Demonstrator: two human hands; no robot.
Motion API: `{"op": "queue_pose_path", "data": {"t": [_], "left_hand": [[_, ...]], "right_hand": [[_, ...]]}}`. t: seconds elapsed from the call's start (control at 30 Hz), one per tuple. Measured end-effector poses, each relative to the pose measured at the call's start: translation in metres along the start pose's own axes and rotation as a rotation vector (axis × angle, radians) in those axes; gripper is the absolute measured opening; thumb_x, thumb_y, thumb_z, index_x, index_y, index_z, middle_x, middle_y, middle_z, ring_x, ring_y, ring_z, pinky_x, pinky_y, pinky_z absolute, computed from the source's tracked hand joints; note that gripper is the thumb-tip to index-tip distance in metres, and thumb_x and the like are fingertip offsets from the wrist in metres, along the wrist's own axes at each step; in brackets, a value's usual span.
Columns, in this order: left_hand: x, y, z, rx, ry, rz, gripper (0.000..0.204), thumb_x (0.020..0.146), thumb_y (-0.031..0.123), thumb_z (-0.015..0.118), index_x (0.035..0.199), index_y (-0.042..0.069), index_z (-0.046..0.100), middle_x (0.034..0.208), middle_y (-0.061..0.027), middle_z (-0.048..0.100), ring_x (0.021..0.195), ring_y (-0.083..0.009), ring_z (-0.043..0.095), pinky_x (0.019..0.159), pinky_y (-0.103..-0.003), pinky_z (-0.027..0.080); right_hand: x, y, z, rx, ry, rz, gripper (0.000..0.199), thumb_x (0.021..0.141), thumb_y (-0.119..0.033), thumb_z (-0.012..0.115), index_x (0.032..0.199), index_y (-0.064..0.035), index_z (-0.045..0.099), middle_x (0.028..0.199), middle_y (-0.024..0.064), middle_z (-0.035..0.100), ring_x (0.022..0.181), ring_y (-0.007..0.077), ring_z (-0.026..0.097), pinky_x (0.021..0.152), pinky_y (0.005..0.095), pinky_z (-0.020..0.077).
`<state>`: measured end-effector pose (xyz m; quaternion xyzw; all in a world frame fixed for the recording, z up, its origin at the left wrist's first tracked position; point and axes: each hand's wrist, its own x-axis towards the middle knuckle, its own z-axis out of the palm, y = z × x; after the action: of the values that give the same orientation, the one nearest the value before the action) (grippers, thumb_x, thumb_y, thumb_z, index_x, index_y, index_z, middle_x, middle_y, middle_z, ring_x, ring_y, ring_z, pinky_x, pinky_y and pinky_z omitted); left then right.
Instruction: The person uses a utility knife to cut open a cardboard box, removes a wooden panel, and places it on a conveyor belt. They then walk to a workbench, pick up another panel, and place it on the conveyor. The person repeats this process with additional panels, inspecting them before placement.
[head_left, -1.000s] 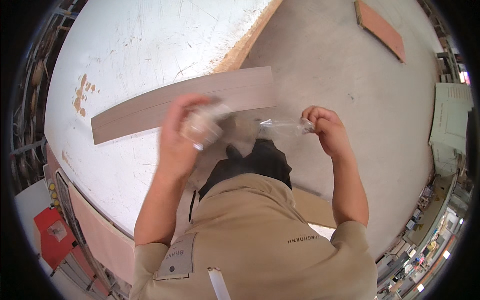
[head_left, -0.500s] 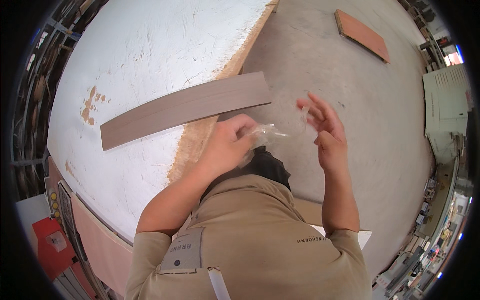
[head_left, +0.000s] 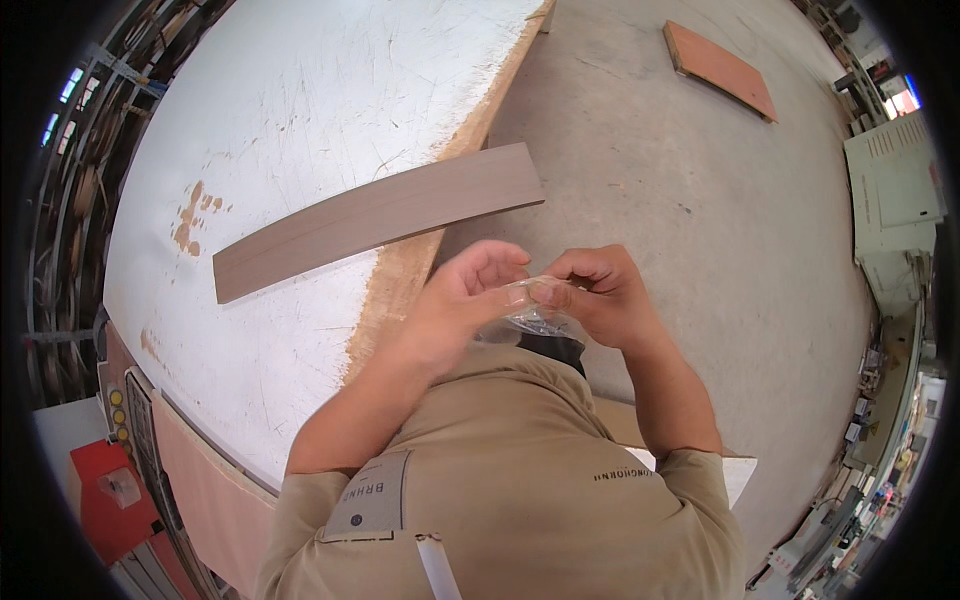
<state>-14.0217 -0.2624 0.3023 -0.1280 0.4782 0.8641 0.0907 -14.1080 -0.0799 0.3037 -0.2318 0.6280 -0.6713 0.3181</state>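
A crumpled piece of clear plastic film (head_left: 541,321) is between my two hands, just in front of my waist. My left hand (head_left: 455,305) pinches its left side with the thumb, while the other fingers are loosely curled. Thumb and bent fingers of my right hand (head_left: 603,298) grip the film from the right, and the two thumb tips nearly meet. Beyond my hands, a long grey-brown board (head_left: 380,222) lies on the white worktable (head_left: 300,120). The board's right end sticks out past the table edge.
The table's right edge (head_left: 470,125) is worn to bare wood. An orange-brown panel (head_left: 722,70) lies on the concrete floor at the far right. A pale green cabinet (head_left: 893,175) stands at the right, and a red box (head_left: 110,490) is at the lower left.
My right hand has come in from the right, where it was apart with fingers spread and a wisp of film at them, and now grips the film beside my left hand.
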Motion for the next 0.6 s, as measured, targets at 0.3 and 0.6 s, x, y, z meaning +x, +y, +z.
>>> {"op": "queue_pose_path", "data": {"t": [0.3, 0.6], "left_hand": [[-0.020, 0.014, -0.071, -0.498, 0.187, 0.301, 0.030, 0.101, 0.023, 0.038, 0.103, 0.002, 0.059, 0.101, -0.0147, 0.065, 0.087, -0.0254, 0.065, 0.078, -0.039, 0.053], [0.026, 0.004, -0.006, 0.912, 0.202, 0.473, 0.033, 0.090, 0.013, 0.066, 0.120, 0.003, 0.057, 0.113, -0.0135, 0.062, 0.102, -0.0289, 0.061, 0.087, -0.037, 0.050]], "right_hand": [[-0.004, 0.022, -0.052, 0.191, 0.453, 0.036, 0.014, 0.093, -0.015, 0.069, 0.088, -0.0022, 0.068, 0.071, 0.0044, 0.066, 0.059, 0.0117, 0.060, 0.054, 0.0251, 0.0469], [0.027, 0.016, -0.049, 0.163, 0.458, 0.099, 0.015, 0.094, -0.015, 0.068, 0.088, -0.0011, 0.065, 0.071, 0.0044, 0.065, 0.061, 0.0113, 0.059, 0.059, 0.0261, 0.0473]]}}
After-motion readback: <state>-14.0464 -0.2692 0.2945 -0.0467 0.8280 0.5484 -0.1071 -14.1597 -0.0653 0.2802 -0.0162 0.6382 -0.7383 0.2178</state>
